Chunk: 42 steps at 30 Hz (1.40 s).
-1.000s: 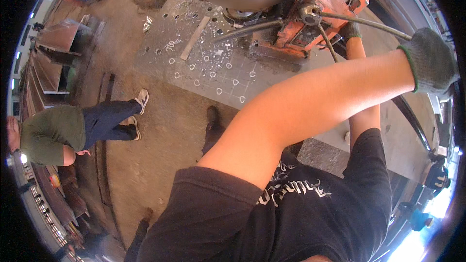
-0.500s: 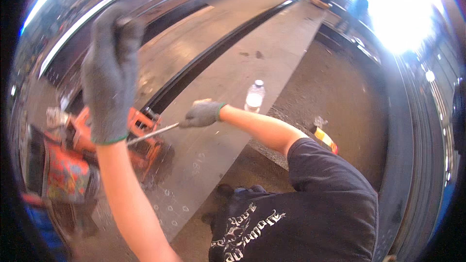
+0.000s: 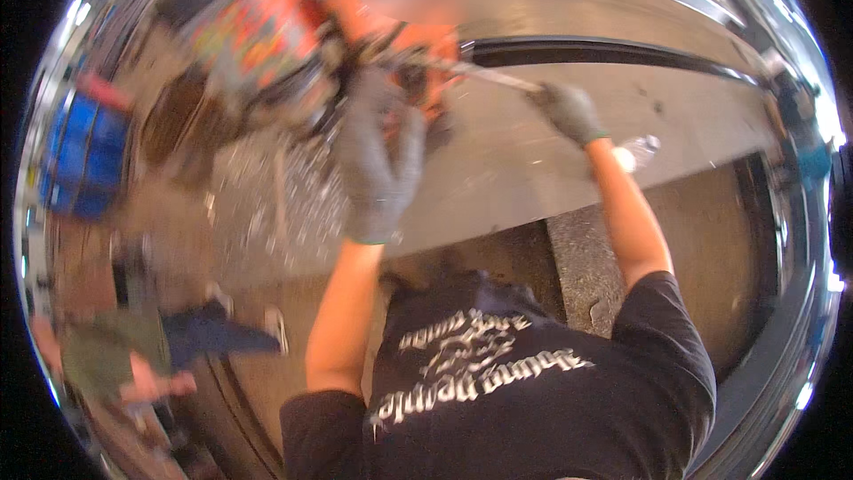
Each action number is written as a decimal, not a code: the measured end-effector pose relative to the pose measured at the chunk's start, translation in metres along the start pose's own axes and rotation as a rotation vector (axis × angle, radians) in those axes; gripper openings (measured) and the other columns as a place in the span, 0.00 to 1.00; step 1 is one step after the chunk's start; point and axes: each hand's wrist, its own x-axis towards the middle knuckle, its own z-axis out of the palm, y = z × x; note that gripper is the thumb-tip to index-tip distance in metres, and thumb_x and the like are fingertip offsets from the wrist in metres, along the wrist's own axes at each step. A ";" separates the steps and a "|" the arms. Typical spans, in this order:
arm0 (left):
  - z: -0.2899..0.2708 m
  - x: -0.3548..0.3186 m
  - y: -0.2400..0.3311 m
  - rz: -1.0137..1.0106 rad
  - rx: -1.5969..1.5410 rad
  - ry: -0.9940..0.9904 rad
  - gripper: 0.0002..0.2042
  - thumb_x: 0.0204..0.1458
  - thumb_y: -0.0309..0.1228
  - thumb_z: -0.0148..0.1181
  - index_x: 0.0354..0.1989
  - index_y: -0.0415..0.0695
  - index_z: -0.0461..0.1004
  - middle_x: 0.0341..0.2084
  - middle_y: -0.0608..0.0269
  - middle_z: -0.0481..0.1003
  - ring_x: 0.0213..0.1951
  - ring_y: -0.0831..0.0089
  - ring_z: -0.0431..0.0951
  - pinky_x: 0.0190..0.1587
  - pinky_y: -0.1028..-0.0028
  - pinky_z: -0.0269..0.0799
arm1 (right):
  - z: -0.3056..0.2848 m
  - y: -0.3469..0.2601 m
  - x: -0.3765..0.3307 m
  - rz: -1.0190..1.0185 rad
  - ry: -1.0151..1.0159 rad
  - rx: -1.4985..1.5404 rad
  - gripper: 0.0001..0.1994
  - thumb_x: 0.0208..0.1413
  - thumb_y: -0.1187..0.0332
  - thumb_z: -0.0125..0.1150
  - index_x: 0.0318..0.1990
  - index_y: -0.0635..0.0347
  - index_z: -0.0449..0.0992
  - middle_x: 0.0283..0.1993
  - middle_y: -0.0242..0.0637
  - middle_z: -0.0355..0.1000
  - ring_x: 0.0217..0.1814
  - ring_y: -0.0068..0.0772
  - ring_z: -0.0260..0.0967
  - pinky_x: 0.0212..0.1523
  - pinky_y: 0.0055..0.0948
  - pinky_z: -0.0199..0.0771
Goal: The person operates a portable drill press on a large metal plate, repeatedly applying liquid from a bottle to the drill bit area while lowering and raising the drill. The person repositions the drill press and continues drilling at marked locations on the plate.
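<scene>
My right hand [image 3: 571, 113], in a grey glove, is closed around the end of a metal lever [image 3: 502, 78]. The lever runs left into an orange machine [image 3: 435, 40] standing on a large flat steel plate [image 3: 498, 182]. In a matching glove, my left hand [image 3: 380, 164] reaches up in front of the machine, its thumb and fingers apart. Its fingertips are smeared by motion, so whether they touch the machine is unclear. I see nothing in that hand. Metal shavings [image 3: 284, 178] lie scattered on the plate left of it.
A clear plastic bottle [image 3: 638, 153] is on the plate near my right forearm. Left of the machine is a paint-spattered orange container [image 3: 262, 31]. A blue drum [image 3: 87, 156] stands at far left. Another person [image 3: 115, 351] is at lower left. A dark steel beam [image 3: 604, 52] runs behind the plate.
The view has swung left, so the machine now lies at the top centre. My left hand has come down from its raised position toward the machine. The right hand still grips the lever.
</scene>
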 end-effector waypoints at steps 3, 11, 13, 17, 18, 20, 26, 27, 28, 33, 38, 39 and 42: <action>-0.041 -0.127 -0.052 -0.357 0.136 -0.291 0.14 0.62 0.33 0.62 0.53 0.41 0.77 0.39 0.48 0.80 0.44 0.52 0.82 0.46 0.56 0.75 | -0.001 -0.014 0.004 0.031 -0.017 0.066 0.23 0.67 0.43 0.59 0.43 0.56 0.83 0.31 0.53 0.78 0.37 0.60 0.79 0.36 0.54 0.74; -0.146 -0.418 -0.113 -1.273 0.361 0.055 0.20 0.67 0.40 0.55 0.52 0.33 0.79 0.49 0.39 0.81 0.52 0.44 0.81 0.54 0.56 0.75 | -0.006 -0.009 0.015 -0.107 0.082 0.041 0.22 0.69 0.46 0.58 0.43 0.59 0.80 0.33 0.55 0.77 0.38 0.64 0.76 0.37 0.55 0.70; -0.166 -0.449 -0.105 -1.404 0.514 -0.031 0.20 0.65 0.40 0.55 0.50 0.33 0.81 0.48 0.38 0.82 0.51 0.44 0.82 0.53 0.55 0.75 | -0.017 -0.020 0.019 -0.140 0.099 0.029 0.22 0.69 0.47 0.58 0.42 0.59 0.79 0.32 0.56 0.76 0.36 0.64 0.74 0.36 0.54 0.69; -0.195 -0.535 -0.131 -1.738 0.590 -0.486 0.21 0.61 0.43 0.59 0.48 0.35 0.83 0.46 0.38 0.83 0.51 0.45 0.83 0.53 0.53 0.76 | -0.029 -0.019 0.017 -0.099 0.035 0.023 0.20 0.70 0.50 0.59 0.41 0.61 0.77 0.33 0.58 0.73 0.34 0.64 0.71 0.35 0.52 0.67; -0.197 -0.540 -0.131 -1.807 0.552 -0.455 0.22 0.60 0.45 0.59 0.48 0.36 0.83 0.45 0.38 0.83 0.51 0.46 0.83 0.54 0.53 0.76 | -0.032 -0.022 0.018 -0.099 0.030 0.011 0.20 0.70 0.51 0.59 0.42 0.61 0.77 0.33 0.59 0.72 0.34 0.64 0.70 0.35 0.52 0.67; -0.198 -0.549 -0.134 -1.944 0.473 -0.395 0.23 0.59 0.48 0.60 0.48 0.38 0.84 0.44 0.38 0.83 0.52 0.47 0.84 0.56 0.52 0.76 | -0.035 -0.030 0.018 -0.096 0.022 0.003 0.19 0.70 0.51 0.60 0.42 0.62 0.77 0.33 0.58 0.73 0.34 0.63 0.70 0.35 0.50 0.68; -0.174 -0.545 -0.143 -1.807 0.846 -0.512 0.40 0.55 0.58 0.62 0.74 0.48 0.67 0.69 0.39 0.69 0.65 0.45 0.75 0.65 0.54 0.73 | -0.052 -0.041 0.025 -0.032 -0.009 -0.037 0.22 0.67 0.48 0.63 0.44 0.63 0.78 0.35 0.57 0.74 0.33 0.51 0.70 0.39 0.44 0.71; -0.191 -0.556 -0.158 -1.908 0.641 -0.588 0.43 0.54 0.58 0.63 0.76 0.50 0.62 0.72 0.39 0.64 0.67 0.44 0.73 0.67 0.54 0.71 | -0.055 -0.040 0.028 -0.026 -0.024 -0.042 0.23 0.66 0.47 0.64 0.44 0.62 0.79 0.35 0.57 0.74 0.33 0.49 0.70 0.39 0.43 0.71; -0.226 -0.581 -0.181 -2.004 0.446 -0.669 0.46 0.53 0.59 0.64 0.78 0.51 0.57 0.74 0.40 0.60 0.69 0.43 0.70 0.69 0.54 0.70 | -0.052 -0.038 0.026 -0.006 -0.049 -0.035 0.23 0.66 0.46 0.64 0.44 0.62 0.79 0.35 0.56 0.75 0.33 0.47 0.70 0.40 0.43 0.72; -0.269 -0.648 -0.216 -1.721 0.957 -0.638 0.37 0.58 0.60 0.57 0.70 0.46 0.70 0.67 0.41 0.71 0.65 0.45 0.75 0.66 0.53 0.71 | -0.060 -0.040 0.034 0.064 -0.113 -0.149 0.28 0.61 0.41 0.67 0.47 0.62 0.81 0.37 0.52 0.78 0.37 0.39 0.75 0.43 0.40 0.74; -0.298 -0.580 -0.203 -1.945 0.727 -0.526 0.32 0.63 0.53 0.55 0.70 0.46 0.71 0.69 0.42 0.69 0.68 0.45 0.71 0.64 0.51 0.71 | -0.092 -0.068 0.051 0.006 -0.098 -0.196 0.24 0.62 0.47 0.69 0.42 0.64 0.79 0.33 0.39 0.73 0.38 0.26 0.67 0.43 0.34 0.71; -0.315 -0.568 -0.206 -1.976 0.660 -0.496 0.32 0.63 0.51 0.56 0.72 0.48 0.67 0.72 0.41 0.64 0.69 0.44 0.69 0.65 0.51 0.70 | -0.092 -0.063 0.051 -0.027 -0.070 -0.182 0.24 0.62 0.47 0.69 0.43 0.64 0.79 0.34 0.39 0.74 0.39 0.26 0.68 0.45 0.33 0.71; -0.347 -0.535 -0.209 -1.920 0.692 -0.241 0.34 0.63 0.44 0.59 0.77 0.51 0.60 0.77 0.38 0.53 0.71 0.42 0.65 0.65 0.50 0.69 | -0.100 -0.075 0.055 0.024 -0.154 -0.203 0.26 0.61 0.44 0.69 0.47 0.63 0.81 0.39 0.44 0.80 0.42 0.31 0.76 0.48 0.35 0.74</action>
